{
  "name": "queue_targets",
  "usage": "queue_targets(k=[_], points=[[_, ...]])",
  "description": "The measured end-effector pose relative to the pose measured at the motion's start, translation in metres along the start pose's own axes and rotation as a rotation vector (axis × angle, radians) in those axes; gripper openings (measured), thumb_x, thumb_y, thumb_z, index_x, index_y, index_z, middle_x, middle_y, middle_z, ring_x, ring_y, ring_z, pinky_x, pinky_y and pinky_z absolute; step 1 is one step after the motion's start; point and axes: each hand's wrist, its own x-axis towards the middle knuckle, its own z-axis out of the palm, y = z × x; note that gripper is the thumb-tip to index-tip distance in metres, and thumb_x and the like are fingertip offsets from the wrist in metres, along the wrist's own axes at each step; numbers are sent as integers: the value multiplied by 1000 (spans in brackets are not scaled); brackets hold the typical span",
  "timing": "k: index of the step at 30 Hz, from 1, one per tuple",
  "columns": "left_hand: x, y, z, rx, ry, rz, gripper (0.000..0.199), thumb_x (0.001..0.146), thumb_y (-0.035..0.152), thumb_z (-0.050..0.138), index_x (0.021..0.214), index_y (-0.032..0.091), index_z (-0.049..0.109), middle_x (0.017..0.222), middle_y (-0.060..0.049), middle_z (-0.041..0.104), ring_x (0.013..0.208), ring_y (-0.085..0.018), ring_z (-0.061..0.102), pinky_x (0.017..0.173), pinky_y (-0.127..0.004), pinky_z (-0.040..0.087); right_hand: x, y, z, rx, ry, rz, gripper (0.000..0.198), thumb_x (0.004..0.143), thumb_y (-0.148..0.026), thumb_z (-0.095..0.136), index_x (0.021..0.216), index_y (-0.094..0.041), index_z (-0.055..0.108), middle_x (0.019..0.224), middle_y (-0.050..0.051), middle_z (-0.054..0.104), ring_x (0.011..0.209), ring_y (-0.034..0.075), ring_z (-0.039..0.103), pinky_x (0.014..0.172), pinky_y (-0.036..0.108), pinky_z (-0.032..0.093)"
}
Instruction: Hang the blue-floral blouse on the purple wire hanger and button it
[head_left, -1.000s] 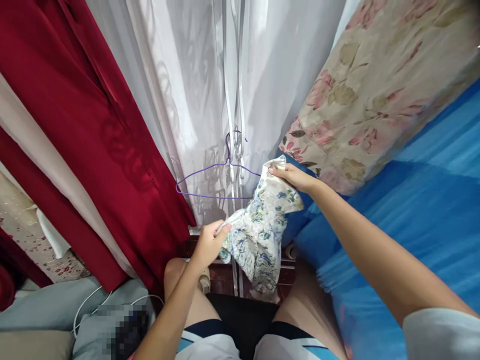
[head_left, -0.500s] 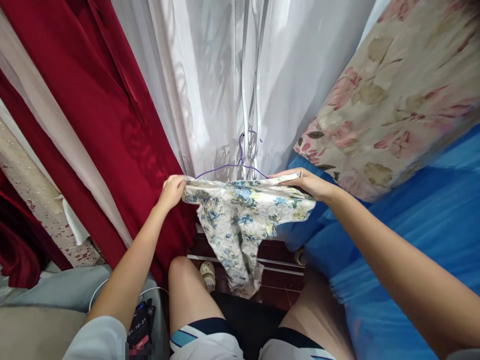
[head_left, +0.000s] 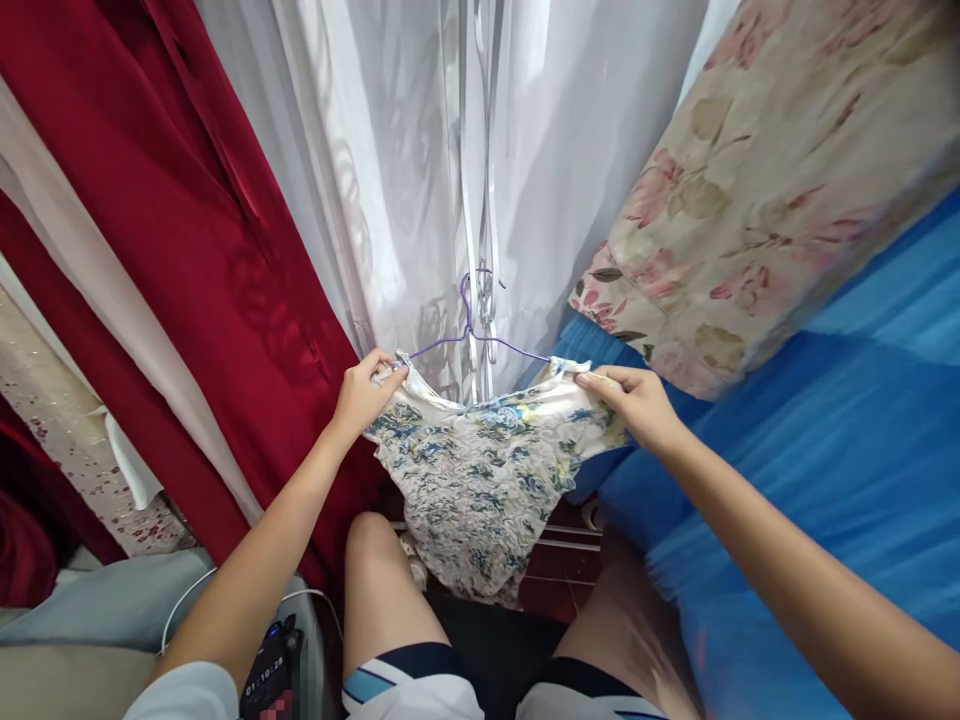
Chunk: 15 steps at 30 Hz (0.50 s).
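A white floral blouse (head_left: 480, 490) with blue and yellow flowers hangs on a thin purple hanger (head_left: 466, 318), whose hook stands up in front of white straps. My left hand (head_left: 367, 395) is closed on the blouse's left shoulder, thumb on top, where the hanger's end goes into the cloth. At the opposite shoulder my right hand (head_left: 634, 400) pinches the fabric between thumb and fingers. Between the two hands the neckline dips in a curve, and the body of the garment hangs down above my knees.
White drapes (head_left: 390, 150) with long straps hang ahead. Red cloth (head_left: 187, 250) hangs on the left; a floral panel (head_left: 750, 220) and blue tulle (head_left: 787, 450) are at right. A phone (head_left: 270, 675) with a cable lies by my left thigh.
The blouse's top edge went from a straight stretch to a dipped neckline, and its body has spread wider. My right hand has shifted its hold to the shoulder. The hanger shows more.
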Motion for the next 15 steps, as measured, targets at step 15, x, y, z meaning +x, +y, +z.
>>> queue_targets(k=[15], points=[[-8, -25, 54, -151, 49, -318, 24, 92, 26, 37, 72, 20, 48, 69, -2, 53, 70, -17, 51, 69, -27, 39, -51, -124, 79, 10, -831, -384, 38, 98, -45, 50, 125, -22, 64, 120, 8, 66, 112, 22, 61, 100, 36, 47]])
